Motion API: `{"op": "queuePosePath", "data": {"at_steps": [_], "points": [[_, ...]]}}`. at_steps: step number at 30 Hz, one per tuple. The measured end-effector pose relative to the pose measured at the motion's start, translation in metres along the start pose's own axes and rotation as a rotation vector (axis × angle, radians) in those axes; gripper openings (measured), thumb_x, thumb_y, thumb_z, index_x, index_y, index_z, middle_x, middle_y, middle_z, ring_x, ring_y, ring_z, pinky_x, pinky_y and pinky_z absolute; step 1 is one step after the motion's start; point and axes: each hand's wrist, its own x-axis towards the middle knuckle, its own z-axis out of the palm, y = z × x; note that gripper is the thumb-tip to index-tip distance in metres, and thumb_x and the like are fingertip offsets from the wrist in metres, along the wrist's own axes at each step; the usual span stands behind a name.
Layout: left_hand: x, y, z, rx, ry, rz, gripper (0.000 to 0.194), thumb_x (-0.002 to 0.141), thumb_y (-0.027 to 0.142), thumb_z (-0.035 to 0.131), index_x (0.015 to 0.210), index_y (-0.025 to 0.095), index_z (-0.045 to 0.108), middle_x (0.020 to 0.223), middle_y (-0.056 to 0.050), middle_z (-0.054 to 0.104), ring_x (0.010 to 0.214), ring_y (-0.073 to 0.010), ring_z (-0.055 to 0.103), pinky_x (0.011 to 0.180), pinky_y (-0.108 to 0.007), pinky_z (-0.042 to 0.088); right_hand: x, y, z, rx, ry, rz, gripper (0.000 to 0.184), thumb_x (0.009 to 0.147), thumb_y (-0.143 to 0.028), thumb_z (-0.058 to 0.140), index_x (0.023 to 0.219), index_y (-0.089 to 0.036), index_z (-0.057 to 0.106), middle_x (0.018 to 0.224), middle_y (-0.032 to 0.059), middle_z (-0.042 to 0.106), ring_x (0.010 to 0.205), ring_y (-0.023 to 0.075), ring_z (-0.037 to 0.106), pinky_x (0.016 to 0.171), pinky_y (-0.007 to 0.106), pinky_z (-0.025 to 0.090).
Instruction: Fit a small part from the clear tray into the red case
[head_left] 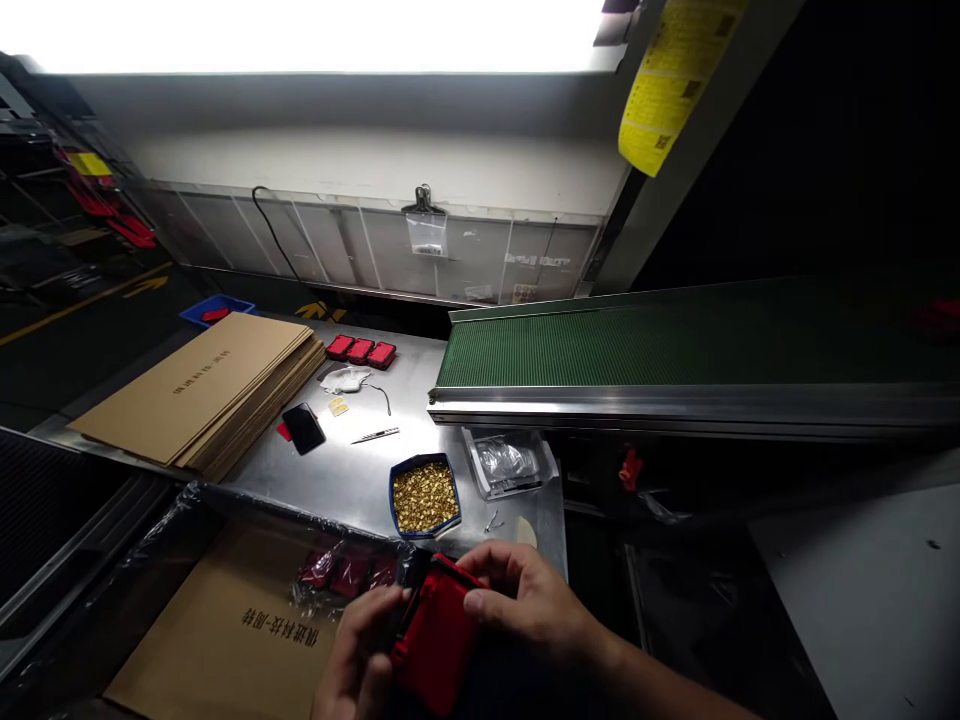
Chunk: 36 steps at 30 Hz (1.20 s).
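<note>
Both my hands hold one red plastic case (pixel 435 640) low in the head view, at the front edge of the steel table (pixel 352 470). My left hand (pixel 358 655) grips its left side from below. My right hand (pixel 529 598) curls over its top right corner. Just beyond the case stands a blue tray of small gold-coloured parts (pixel 424 496). To the left, more red cases in clear plastic wrap (pixel 341 575) lie on a cardboard sheet with printed characters (pixel 232 630).
A stack of flat cardboard sheets (pixel 206 390) fills the table's left. Three red cases (pixel 360 350), a black phone (pixel 303 428), tweezers (pixel 376 435) and a clear bag (pixel 508 462) lie behind. A green conveyor belt (pixel 675 345) runs to the right.
</note>
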Motion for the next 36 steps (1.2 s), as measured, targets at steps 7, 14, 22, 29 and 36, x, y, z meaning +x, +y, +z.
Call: {"op": "queuePosePath", "data": {"at_steps": [7, 14, 22, 29, 36], "points": [[0.028, 0.043, 0.026, -0.311, -0.633, -0.234, 0.091, 0.072, 0.082, 0.066, 0.136, 0.018, 0.058, 0.135, -0.017, 0.061, 0.128, -0.0437, 0.051, 0.106, -0.049, 0.044, -0.007, -0.025, 0.010, -0.276, -0.210, -0.271, 0.026, 0.089, -0.036, 0.071, 0.111, -0.023, 0.075, 0.114, 0.0081, 0.074, 0.105, 0.0230, 0.069, 0.094, 0.037, 0.053], [0.019, 0.037, 0.037, -0.243, -0.277, -0.076, 0.116, 0.047, 0.078, 0.085, 0.144, 0.025, 0.048, 0.137, -0.016, 0.058, 0.127, -0.0447, 0.053, 0.105, -0.043, 0.048, -0.009, -0.013, 0.029, -0.073, 0.147, -0.158, 0.049, 0.080, -0.051, 0.078, 0.117, -0.021, 0.065, 0.114, 0.0099, 0.069, 0.105, 0.0250, 0.067, 0.093, 0.040, 0.054], [0.022, 0.040, 0.031, 0.068, -0.296, 0.108, 0.104, 0.057, 0.084, 0.074, 0.143, 0.032, 0.049, 0.141, -0.010, 0.049, 0.126, -0.0415, 0.052, 0.105, -0.040, 0.049, -0.016, -0.020, 0.032, -0.100, 0.103, -0.119, 0.071, 0.061, -0.058, 0.089, 0.115, -0.021, 0.062, 0.111, 0.0101, 0.070, 0.108, 0.0285, 0.064, 0.096, 0.044, 0.052], [0.009, 0.038, 0.035, 0.239, -0.148, 0.406, 0.086, 0.071, 0.080, 0.068, 0.142, 0.034, 0.052, 0.133, -0.009, 0.057, 0.121, -0.0368, 0.056, 0.102, -0.034, 0.047, -0.019, -0.026, 0.029, -0.075, 0.095, -0.179, 0.040, 0.085, -0.053, 0.072, 0.102, -0.018, 0.069, 0.095, 0.0060, 0.070, 0.087, 0.0177, 0.064, 0.082, 0.032, 0.051], [-0.005, 0.044, 0.046, 0.302, -0.031, 0.489, 0.070, 0.083, 0.063, 0.068, 0.144, 0.034, 0.050, 0.129, -0.006, 0.060, 0.118, -0.0301, 0.057, 0.100, -0.024, 0.046, -0.026, -0.026, 0.024, -0.183, -0.037, -0.403, 0.058, 0.069, -0.042, 0.089, 0.119, -0.025, 0.065, 0.115, 0.0079, 0.067, 0.106, 0.0239, 0.064, 0.093, 0.036, 0.051]]}}
